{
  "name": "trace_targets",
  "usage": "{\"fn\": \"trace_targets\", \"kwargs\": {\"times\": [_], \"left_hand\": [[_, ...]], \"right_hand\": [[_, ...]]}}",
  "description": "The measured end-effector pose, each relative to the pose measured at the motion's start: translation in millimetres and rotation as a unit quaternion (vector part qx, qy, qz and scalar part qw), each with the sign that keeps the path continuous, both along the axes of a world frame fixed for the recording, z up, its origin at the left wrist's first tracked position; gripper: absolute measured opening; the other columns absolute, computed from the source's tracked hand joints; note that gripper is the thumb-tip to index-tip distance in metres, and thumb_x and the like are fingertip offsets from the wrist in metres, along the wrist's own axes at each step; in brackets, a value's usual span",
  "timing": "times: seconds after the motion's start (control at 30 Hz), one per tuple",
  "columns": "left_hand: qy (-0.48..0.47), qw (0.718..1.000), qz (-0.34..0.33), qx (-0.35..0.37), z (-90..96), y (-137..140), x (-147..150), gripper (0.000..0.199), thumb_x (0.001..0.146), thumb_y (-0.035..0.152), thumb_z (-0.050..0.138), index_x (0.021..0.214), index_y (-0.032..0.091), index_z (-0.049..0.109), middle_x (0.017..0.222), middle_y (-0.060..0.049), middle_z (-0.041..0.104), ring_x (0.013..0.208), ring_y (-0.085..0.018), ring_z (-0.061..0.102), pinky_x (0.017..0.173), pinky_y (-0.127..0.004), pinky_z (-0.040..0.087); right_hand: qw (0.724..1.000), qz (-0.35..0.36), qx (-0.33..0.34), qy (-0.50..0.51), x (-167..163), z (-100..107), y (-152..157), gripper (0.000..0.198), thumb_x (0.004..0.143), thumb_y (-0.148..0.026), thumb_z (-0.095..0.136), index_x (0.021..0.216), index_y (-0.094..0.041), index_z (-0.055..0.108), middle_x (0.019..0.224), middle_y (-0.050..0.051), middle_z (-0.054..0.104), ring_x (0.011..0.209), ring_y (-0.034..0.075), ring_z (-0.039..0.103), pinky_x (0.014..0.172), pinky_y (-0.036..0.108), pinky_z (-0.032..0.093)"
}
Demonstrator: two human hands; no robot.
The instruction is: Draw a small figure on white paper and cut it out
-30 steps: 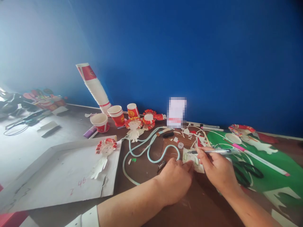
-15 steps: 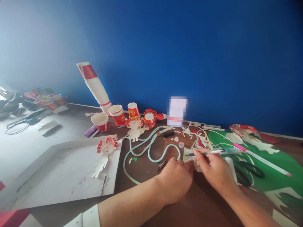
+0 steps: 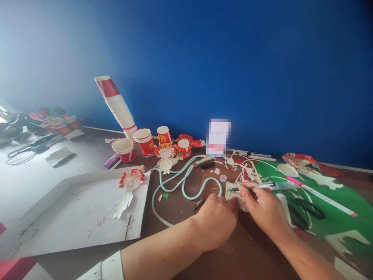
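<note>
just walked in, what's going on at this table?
A person's right hand holds a pen, its tip at a small piece of paper. The left hand rests at the paper's near edge. Paper scraps lie just beyond. Off to the left, a paper figure lies on a shallow white tray.

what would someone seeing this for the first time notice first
Probably the tall, tilted stack of paper cups, leaning leftward in front of the blue wall. Next, the right hand at lower centre-right, holding a pen over a small piece of paper, with the left hand beside it. Then the white paper figure with a red frill, lying on the white tray at left.
</note>
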State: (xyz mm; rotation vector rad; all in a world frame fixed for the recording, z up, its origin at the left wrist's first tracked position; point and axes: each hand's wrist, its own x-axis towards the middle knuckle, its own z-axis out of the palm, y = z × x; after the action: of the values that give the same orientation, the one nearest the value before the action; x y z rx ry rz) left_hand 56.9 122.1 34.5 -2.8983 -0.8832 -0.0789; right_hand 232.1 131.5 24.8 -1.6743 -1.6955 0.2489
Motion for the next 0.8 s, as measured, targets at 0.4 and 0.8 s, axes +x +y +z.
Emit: {"fn": "trace_targets", "kwargs": {"times": [0.4, 0.8], "left_hand": [[-0.005, 1.0, -0.001, 0.006, -4.4, -0.2, 0.1, 0.041, 0.088, 0.023, 0.049, 0.124, 0.006, 0.054, 0.126, -0.017, 0.058, 0.087, -0.02, 0.059, 0.07, -0.035, 0.044], [0.026, 1.0, 0.0, 0.002, 1.0, -0.9, 0.2, 0.04, 0.089, 0.024, 0.049, 0.125, 0.008, 0.054, 0.128, -0.018, 0.056, 0.09, -0.02, 0.06, 0.072, -0.033, 0.044]], "right_hand": [[1.0, -0.004, 0.005, -0.003, -0.1, 0.3, 1.0, 0.034, 0.087, -0.047, 0.047, 0.075, -0.023, 0.068, 0.086, 0.01, 0.078, 0.082, 0.027, 0.074, 0.073, 0.035, 0.055], [1.0, -0.024, 0.011, -0.009, -3.6, 4.9, 1.1, 0.036, 0.086, -0.048, 0.046, 0.071, -0.023, 0.068, 0.08, 0.011, 0.078, 0.078, 0.028, 0.074, 0.069, 0.036, 0.055]]}}
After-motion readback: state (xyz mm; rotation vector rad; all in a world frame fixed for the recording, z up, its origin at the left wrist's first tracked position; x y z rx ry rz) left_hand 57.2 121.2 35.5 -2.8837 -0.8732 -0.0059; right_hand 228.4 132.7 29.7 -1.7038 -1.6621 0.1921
